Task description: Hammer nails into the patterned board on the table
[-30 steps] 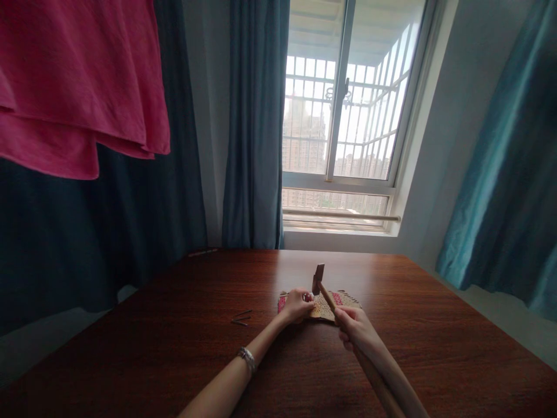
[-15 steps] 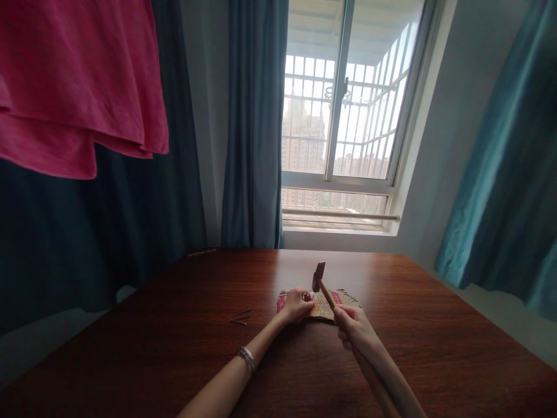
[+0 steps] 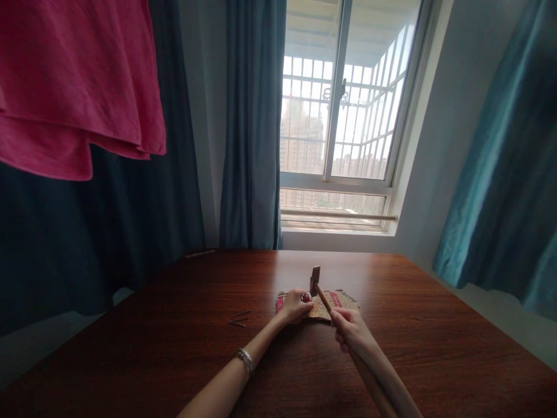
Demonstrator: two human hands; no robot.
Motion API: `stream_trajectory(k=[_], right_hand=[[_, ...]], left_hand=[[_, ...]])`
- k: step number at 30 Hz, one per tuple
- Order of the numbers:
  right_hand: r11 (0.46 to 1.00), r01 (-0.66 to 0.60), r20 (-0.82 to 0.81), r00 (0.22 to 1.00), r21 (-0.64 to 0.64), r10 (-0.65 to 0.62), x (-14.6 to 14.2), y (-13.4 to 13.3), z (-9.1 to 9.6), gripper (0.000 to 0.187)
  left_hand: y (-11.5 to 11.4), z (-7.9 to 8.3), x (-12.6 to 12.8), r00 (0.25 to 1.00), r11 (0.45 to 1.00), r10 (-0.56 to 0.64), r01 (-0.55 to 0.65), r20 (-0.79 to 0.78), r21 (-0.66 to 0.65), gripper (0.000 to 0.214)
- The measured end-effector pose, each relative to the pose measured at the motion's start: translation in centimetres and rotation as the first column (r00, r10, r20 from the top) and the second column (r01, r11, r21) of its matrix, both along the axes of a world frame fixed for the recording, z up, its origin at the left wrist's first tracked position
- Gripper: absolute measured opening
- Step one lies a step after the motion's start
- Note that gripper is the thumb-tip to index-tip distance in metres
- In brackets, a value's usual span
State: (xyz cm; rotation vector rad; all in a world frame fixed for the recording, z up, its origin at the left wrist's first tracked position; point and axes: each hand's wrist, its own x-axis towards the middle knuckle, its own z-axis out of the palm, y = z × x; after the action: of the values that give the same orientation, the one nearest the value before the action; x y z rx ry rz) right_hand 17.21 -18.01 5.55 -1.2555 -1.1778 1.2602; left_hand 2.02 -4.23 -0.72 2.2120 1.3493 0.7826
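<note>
My right hand (image 3: 350, 330) is wrapped around the wooden handle of a hammer (image 3: 322, 297). The hammer's metal head is up, close to the fingertips of my left hand (image 3: 296, 306). Those fingers are pinched together over a flat, tan piece with pink patches and a dotted pattern (image 3: 321, 311), which lies on the table. Whatever the pinch holds is too small and hidden to make out. Several thin dark nails (image 3: 240, 318) lie on the wood to the left of my left hand.
The brown wooden table (image 3: 183, 348) reaches back toward a barred window (image 3: 335, 128). Blue curtains (image 3: 252, 128) hang on both sides. A pink cloth (image 3: 82, 87) hangs at the upper left. A thin light strip (image 3: 200, 253) lies at the table's back left edge.
The hammer's head has come slightly down and left, nearer my left fingers. My right hand has shifted a little left with it. My left hand keeps its pinch over the patterned piece.
</note>
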Motion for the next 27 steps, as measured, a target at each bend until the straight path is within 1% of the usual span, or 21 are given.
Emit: stream_trajectory(k=[4,14,21,27], right_hand=[[1.0,0.007,0.025,1.0,0.02,-0.007,0.0,0.2,-0.2,0.045],[0.999,0.032,0.057,0.998,0.024,-0.033,0.0,0.0,0.0,0.043],[1.0,0.007,0.07,0.997,0.029,-0.01,0.2,-0.2,0.1,0.042],[1.0,-0.004,0.061,0.998,0.005,0.004,0.3,0.0,-0.2,0.041]], left_hand=[[0.1,-0.2,-0.1,1.0,1.0,-0.016,0.016,0.013,0.016,0.015],[0.4,-0.4,-0.5,0.997,0.998,-0.065,0.066,0.042,-0.02,0.018],[1.2,-1.1,-0.7,0.995,0.998,-0.064,0.063,0.072,0.018,0.023],[1.0,-1.1,-0.6,0.994,0.998,-0.067,0.068,0.091,-0.007,0.024]])
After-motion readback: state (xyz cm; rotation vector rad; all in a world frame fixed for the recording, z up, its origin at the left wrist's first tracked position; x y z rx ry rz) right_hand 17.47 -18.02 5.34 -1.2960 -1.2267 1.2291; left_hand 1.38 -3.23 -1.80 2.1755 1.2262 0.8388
